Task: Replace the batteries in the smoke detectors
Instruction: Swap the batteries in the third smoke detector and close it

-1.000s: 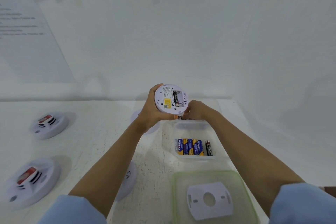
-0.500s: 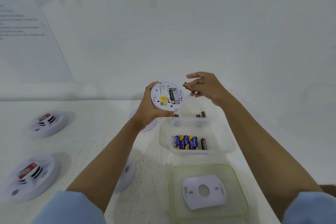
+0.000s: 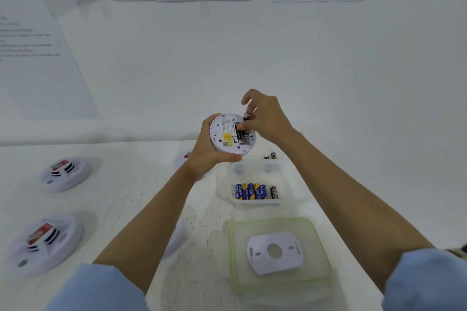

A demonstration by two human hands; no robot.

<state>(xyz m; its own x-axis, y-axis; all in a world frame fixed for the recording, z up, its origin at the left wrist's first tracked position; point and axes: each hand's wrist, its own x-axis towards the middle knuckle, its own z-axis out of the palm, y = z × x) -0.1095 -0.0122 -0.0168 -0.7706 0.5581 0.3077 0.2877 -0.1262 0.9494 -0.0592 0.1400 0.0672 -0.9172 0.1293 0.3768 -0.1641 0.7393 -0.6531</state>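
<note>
My left hand (image 3: 207, 153) grips a round white smoke detector (image 3: 227, 135) held up above the table, its back side with a yellow label facing me. One black battery sits in its open compartment. My right hand (image 3: 267, 118) pinches a second battery (image 3: 246, 116) and holds it against the compartment's empty slot. Below, a clear plastic tub (image 3: 285, 179) holds several blue-and-yellow batteries (image 3: 250, 191) and one black one. Two loose black batteries (image 3: 271, 156) lie on the table behind the tub.
Two white smoke detectors (image 3: 64, 173) (image 3: 41, 243) lie at the left of the white table, and two more (image 3: 184, 158) (image 3: 175, 238) are partly hidden by my left arm. A green-rimmed lid (image 3: 321, 255) near me carries a white mounting plate (image 3: 274, 251). A white wall with papers stands behind.
My right hand rose from the table behind the tub with a battery, then brought it in against the detector's compartment. My left hand kept hold of the detector and tilted it slightly.
</note>
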